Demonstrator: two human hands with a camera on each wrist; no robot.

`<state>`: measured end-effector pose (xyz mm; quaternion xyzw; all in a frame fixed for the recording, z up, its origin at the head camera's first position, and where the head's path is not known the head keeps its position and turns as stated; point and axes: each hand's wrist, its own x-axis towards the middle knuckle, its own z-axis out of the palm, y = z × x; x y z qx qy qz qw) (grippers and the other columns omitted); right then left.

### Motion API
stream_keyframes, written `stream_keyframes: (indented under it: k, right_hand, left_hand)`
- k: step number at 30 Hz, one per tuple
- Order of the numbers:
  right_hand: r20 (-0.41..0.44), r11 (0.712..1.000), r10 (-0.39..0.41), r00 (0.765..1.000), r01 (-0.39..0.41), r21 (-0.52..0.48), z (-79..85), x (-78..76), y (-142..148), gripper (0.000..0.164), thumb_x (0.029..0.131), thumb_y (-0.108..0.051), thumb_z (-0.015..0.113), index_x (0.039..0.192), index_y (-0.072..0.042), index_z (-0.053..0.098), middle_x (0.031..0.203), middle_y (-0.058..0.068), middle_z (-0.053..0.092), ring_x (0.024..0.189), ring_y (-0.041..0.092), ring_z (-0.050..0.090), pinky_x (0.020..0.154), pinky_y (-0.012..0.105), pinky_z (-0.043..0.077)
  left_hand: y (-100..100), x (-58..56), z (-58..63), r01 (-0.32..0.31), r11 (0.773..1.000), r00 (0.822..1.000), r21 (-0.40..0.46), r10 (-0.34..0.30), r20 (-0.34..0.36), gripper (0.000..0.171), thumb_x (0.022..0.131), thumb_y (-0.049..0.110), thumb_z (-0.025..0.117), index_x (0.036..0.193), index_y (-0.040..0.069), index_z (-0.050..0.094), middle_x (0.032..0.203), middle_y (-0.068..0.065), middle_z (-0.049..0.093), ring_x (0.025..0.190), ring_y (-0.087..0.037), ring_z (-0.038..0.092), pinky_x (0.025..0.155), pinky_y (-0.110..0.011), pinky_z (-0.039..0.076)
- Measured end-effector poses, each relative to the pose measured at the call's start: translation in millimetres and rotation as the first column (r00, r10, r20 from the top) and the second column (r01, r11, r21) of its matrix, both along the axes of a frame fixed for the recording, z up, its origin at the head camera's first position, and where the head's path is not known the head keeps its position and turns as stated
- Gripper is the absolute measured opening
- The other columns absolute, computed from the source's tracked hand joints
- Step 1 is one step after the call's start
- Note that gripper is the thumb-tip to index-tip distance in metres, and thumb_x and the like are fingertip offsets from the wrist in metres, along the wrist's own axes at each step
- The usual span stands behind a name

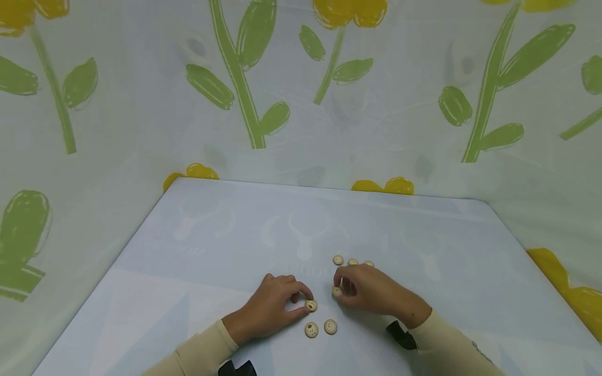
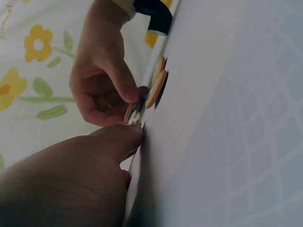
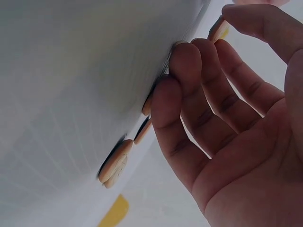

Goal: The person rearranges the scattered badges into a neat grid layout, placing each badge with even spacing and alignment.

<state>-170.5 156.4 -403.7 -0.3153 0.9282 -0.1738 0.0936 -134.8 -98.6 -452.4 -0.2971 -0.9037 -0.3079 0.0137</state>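
Note:
Small round pale wooden discs with dark markings lie on the table. In the head view my left hand [image 1: 275, 308] pinches one wooden disc [image 1: 311, 305] by its edge between thumb and forefinger, close over the surface. My right hand [image 1: 373, 290] pinches another disc [image 1: 337, 291], a little farther out and to the right. The right wrist view has that disc [image 3: 218, 29] at the thumb tip, the other fingers [image 3: 165, 101] bent down at the table. In the left wrist view, the left fingers mostly hide their disc.
Two discs lie side by side nearer the body, a left one [image 1: 311, 329] and a right one [image 1: 331, 327]. Beyond the right hand a row of three starts with a disc [image 1: 338, 259]. A flower-print cloth [image 1: 141, 104] hangs behind the pale patterned table [image 1: 244, 230].

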Motion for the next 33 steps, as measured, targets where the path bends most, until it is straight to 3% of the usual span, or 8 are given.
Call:
stream_keyframes:
  k: [3, 10, 17, 33]
  right_hand:
    - [-0.024, 1.000, -0.011, 1.000, 0.012, 0.015, 0.8, -1.3, -1.2, 0.012, 0.087, -0.024, 0.076, 0.092, -0.024, 0.065, 0.074, -0.014, 0.055, 0.071, 0.003, 0.049, 0.074, 0.029, 0.039]
    - [0.011, 0.998, -0.067, 0.998, 0.067, 0.013, 4.8, -6.2, -5.5, 0.011, 0.089, -0.024, 0.075, 0.094, -0.021, 0.066, 0.073, -0.013, 0.055, 0.067, 0.004, 0.050, 0.062, 0.023, 0.044]
    - [0.032, 0.991, -0.133, 0.991, 0.133, 0.006, 5.2, -11.7, -10.3, 0.012, 0.090, -0.023, 0.074, 0.096, -0.018, 0.067, 0.072, -0.010, 0.056, 0.065, 0.007, 0.050, 0.059, 0.023, 0.044]
    - [-0.024, 0.982, -0.181, 0.983, 0.182, 0.043, 3.2, -19.5, -16.5, 0.013, 0.087, -0.021, 0.077, 0.093, -0.019, 0.065, 0.069, -0.009, 0.054, 0.062, 0.008, 0.048, 0.056, 0.023, 0.041]
  left_hand:
    - [-0.1, 0.2, 0.6, 0.000, 1.000, 1.000, -0.001, 0.000, 0.008, 0.019, 0.087, 0.038, 0.077, 0.105, 0.034, 0.070, 0.080, 0.018, 0.050, 0.075, 0.003, 0.046, 0.074, -0.026, 0.028]
    - [-0.7, 0.7, 1.9, 0.000, 1.000, 1.000, 0.008, 0.000, 0.003, 0.019, 0.087, 0.038, 0.077, 0.104, 0.033, 0.070, 0.079, 0.018, 0.051, 0.075, 0.004, 0.047, 0.073, -0.026, 0.028]
    - [-1.2, 0.3, -1.0, -0.004, 1.000, 1.000, 0.000, 0.004, -0.010, 0.019, 0.087, 0.039, 0.076, 0.104, 0.035, 0.070, 0.080, 0.019, 0.050, 0.076, 0.005, 0.047, 0.074, -0.025, 0.028]
    - [-1.9, 0.3, -0.2, -0.002, 1.000, 1.000, -0.012, 0.001, -0.023, 0.017, 0.088, 0.040, 0.076, 0.103, 0.035, 0.070, 0.080, 0.020, 0.051, 0.077, 0.005, 0.048, 0.073, -0.025, 0.028]
